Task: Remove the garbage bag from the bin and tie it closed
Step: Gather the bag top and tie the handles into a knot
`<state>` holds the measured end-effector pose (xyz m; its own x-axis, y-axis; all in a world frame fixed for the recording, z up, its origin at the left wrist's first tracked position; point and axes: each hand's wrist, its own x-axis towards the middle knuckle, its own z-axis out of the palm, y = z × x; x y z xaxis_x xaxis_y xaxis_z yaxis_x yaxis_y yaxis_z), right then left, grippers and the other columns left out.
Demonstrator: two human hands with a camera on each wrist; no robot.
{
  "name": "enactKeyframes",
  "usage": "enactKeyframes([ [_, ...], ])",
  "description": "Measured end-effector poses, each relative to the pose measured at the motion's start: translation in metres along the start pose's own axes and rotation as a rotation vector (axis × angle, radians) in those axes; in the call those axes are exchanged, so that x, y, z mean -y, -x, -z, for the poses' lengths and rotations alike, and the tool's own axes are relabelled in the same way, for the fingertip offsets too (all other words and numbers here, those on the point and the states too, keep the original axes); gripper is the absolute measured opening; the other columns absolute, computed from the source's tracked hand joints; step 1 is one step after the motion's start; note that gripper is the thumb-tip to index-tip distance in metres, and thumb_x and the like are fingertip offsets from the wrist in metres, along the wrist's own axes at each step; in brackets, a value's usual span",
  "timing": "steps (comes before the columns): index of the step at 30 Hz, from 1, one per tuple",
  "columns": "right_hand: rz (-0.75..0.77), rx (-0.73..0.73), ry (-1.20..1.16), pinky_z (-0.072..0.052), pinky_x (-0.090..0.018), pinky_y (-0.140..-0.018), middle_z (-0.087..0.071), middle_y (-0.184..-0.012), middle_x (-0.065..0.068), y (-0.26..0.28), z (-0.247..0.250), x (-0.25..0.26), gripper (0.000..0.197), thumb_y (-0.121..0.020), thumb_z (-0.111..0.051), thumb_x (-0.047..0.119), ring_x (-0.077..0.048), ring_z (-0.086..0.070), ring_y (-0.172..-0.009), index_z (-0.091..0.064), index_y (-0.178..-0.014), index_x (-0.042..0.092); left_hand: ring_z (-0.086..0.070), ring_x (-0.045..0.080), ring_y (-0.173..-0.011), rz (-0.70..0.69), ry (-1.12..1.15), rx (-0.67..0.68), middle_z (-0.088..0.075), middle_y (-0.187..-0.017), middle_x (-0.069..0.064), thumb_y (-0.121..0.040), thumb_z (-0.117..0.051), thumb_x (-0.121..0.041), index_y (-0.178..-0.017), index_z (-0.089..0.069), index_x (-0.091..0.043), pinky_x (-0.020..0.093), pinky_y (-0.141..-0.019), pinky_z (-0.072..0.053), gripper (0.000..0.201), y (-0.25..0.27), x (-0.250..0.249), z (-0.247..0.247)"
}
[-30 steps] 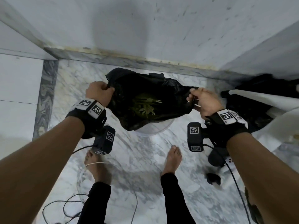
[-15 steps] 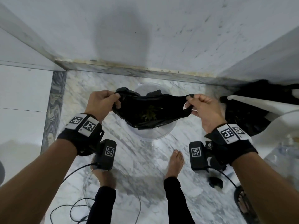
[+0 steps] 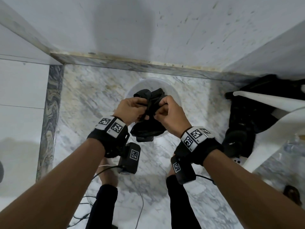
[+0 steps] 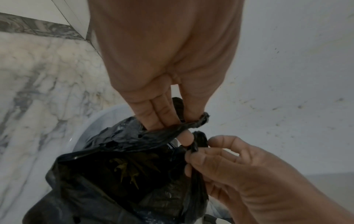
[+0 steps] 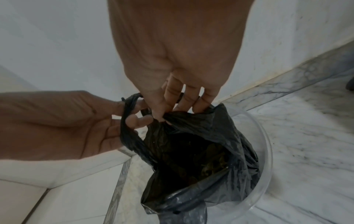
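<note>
A black garbage bag [image 3: 146, 131] with green leaves inside hangs above a clear round bin [image 3: 173, 91] on the marble floor. My left hand [image 3: 132, 109] pinches one bunched handle of the bag [image 4: 172, 130], and my right hand [image 3: 166, 111] grips the other handle [image 5: 184, 116]. Both hands meet close together over the bag's mouth, with the two handles crossing between them. The bag's mouth is gathered but still gapes in the left wrist view, showing the leaves [image 4: 130, 169]. In the right wrist view the bin's rim [image 5: 268, 151] curves around the bag's lower part.
The bin stands near a white wall and marble skirting [image 3: 132, 63]. A white plastic chair [image 3: 272, 113] with black cloth [image 3: 247, 116] stands at the right. My bare feet and loose cables [image 3: 99, 172] are just behind the bin.
My hands came together from wide apart, bunching the bag's open mouth into two handles that now cross. The bag has narrowed and hangs over the bin.
</note>
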<state>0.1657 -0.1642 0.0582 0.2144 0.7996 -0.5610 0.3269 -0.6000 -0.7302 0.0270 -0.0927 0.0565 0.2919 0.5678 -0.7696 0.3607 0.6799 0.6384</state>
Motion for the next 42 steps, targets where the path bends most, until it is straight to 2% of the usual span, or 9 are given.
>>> enactKeyframes([
  [5,0.008,0.021,0.014,-0.053,-0.035,-0.075,-0.071,-0.079,-0.001,-0.001,-0.002,-0.002,0.035,-0.078,-0.068,0.005,-0.019,-0.066,-0.079,-0.045,-0.103,0.007,-0.057,0.007,-0.032,-0.005,-0.026,-0.035,-0.059,-0.064,0.012,-0.082,-0.06,0.006,-0.077,-0.058,-0.013,0.018,-0.04,-0.049,0.019,-0.002,0.0,-0.004],
  [11,0.014,0.078,0.064,-0.055,-0.038,-0.076,-0.073,-0.083,-0.001,-0.001,0.001,-0.005,0.034,-0.077,-0.068,0.007,-0.018,-0.067,-0.08,-0.047,-0.103,0.011,-0.052,0.004,-0.029,-0.043,-0.127,-0.07,-0.058,-0.036,-0.006,-0.078,-0.064,0.005,-0.072,-0.055,-0.015,0.015,-0.037,-0.043,0.023,-0.01,0.005,-0.005],
  [15,-0.019,0.002,0.012,-0.054,-0.042,-0.082,-0.072,-0.092,-0.011,-0.009,0.005,-0.007,0.028,-0.083,-0.059,0.009,-0.022,-0.066,-0.085,-0.048,-0.108,0.015,-0.052,0.004,-0.035,-0.075,-0.19,-0.109,-0.058,-0.047,-0.001,-0.075,-0.065,0.005,-0.069,-0.052,-0.019,0.018,-0.046,-0.045,0.028,-0.011,0.007,-0.007],
  [18,-0.122,-0.03,-0.088,-0.053,-0.044,-0.084,-0.071,-0.095,-0.014,-0.02,0.008,-0.003,0.022,-0.086,-0.06,0.022,-0.023,-0.065,-0.084,-0.048,-0.104,0.022,-0.054,0.016,-0.051,-0.112,-0.25,-0.125,-0.059,-0.059,0.005,-0.072,-0.067,0.0,-0.068,-0.05,-0.023,0.03,-0.062,-0.047,0.029,-0.011,0.01,-0.008],
  [22,-0.186,0.069,-0.013,-0.053,-0.039,-0.084,-0.069,-0.098,-0.008,-0.033,0.008,0.008,0.045,-0.078,-0.068,0.04,-0.024,-0.067,-0.09,-0.048,-0.112,0.018,-0.055,0.019,-0.057,-0.16,-0.321,-0.13,-0.064,-0.066,0.01,-0.07,-0.067,-0.006,-0.068,-0.047,-0.026,0.034,-0.064,-0.047,0.029,-0.011,0.014,-0.009],
  [27,-0.157,0.148,0.086,-0.049,-0.036,-0.078,-0.068,-0.099,-0.014,-0.045,0.004,0.011,0.045,-0.078,-0.07,0.015,-0.024,-0.063,-0.085,-0.047,-0.116,0.01,-0.05,0.017,-0.057,-0.214,-0.422,-0.141,-0.061,-0.068,0.007,-0.07,-0.068,-0.006,-0.066,-0.044,-0.026,0.027,-0.058,-0.044,0.031,-0.014,0.016,-0.008],
  [30,-0.078,0.087,0.133,-0.05,-0.038,-0.07,-0.063,-0.082,-0.009,-0.047,0.009,0.005,0.028,-0.079,-0.064,0.007,-0.023,-0.059,-0.073,-0.047,-0.099,0.016,-0.049,0.013,-0.056,-0.256,-0.499,-0.187,-0.057,-0.067,0.001,-0.072,-0.065,-0.006,-0.065,-0.042,-0.025,0.019,-0.054,-0.041,0.03,-0.016,0.013,0.001],
  [35,0.152,0.025,0.492,-0.046,-0.034,-0.065,-0.065,-0.082,-0.002,-0.047,0.03,-0.013,0.019,-0.077,-0.05,0.006,-0.029,-0.061,-0.077,-0.058,-0.086,0.02,-0.055,0.025,-0.067,-0.405,-0.783,-0.208,-0.066,-0.084,0.013,-0.076,-0.054,-0.004,-0.078,-0.058,-0.014,0.037,-0.07,-0.052,0.011,-0.024,0.0,0.029],
  [42,0.28,0.118,0.96,-0.031,-0.036,-0.067,-0.058,-0.091,-0.013,-0.061,0.056,-0.038,0.037,-0.086,-0.046,0.006,-0.034,-0.05,-0.087,-0.071,-0.105,0.026,-0.056,0.04,-0.089,-0.446,-1.242,-0.154,-0.052,-0.109,0.019,-0.09,-0.046,-0.008,-0.113,-0.07,-0.018,0.041,-0.074,-0.045,0.034,-0.041,0.0,0.058],
])
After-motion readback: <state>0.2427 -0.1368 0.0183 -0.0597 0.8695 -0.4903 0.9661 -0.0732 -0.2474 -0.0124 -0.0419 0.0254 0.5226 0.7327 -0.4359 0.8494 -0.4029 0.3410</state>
